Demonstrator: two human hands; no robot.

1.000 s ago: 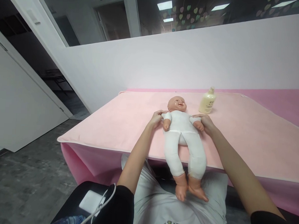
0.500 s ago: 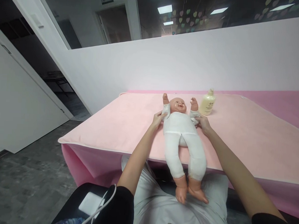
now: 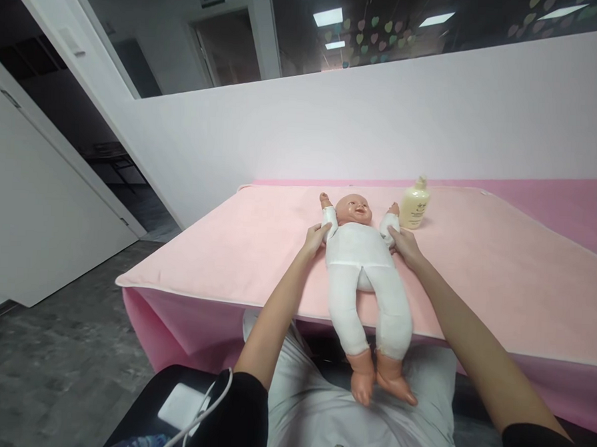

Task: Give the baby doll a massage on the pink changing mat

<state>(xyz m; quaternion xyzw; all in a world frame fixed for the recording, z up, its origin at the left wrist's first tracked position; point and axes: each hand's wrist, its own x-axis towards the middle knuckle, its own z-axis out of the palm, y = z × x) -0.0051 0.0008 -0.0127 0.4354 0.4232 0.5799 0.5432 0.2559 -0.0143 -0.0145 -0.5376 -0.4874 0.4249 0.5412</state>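
Observation:
A baby doll point(image 3: 360, 247) with a white cloth body lies face up on the pink mat point(image 3: 257, 248), its head toward the wall and its feet hanging past the table's front edge over my lap. My left hand point(image 3: 316, 238) is closed around the upper part of the doll's arm on the left. On the other side, my right hand point(image 3: 405, 246) grips the doll's other arm near the shoulder. Both doll arms point up beside its head. Just behind the doll's arm on the right stands a pale yellow bottle point(image 3: 414, 204).
A white wall point(image 3: 434, 124) with a dark window above it runs behind the table. At the lower left, a white device point(image 3: 183, 405) with a cable lies on a black surface. A white door point(image 3: 45, 190) is at the far left.
The doll's arms have shifted: the left one leans further outward, and the right one has turned outward toward the bottle. Both my hands keep their hold, almost in the same place.

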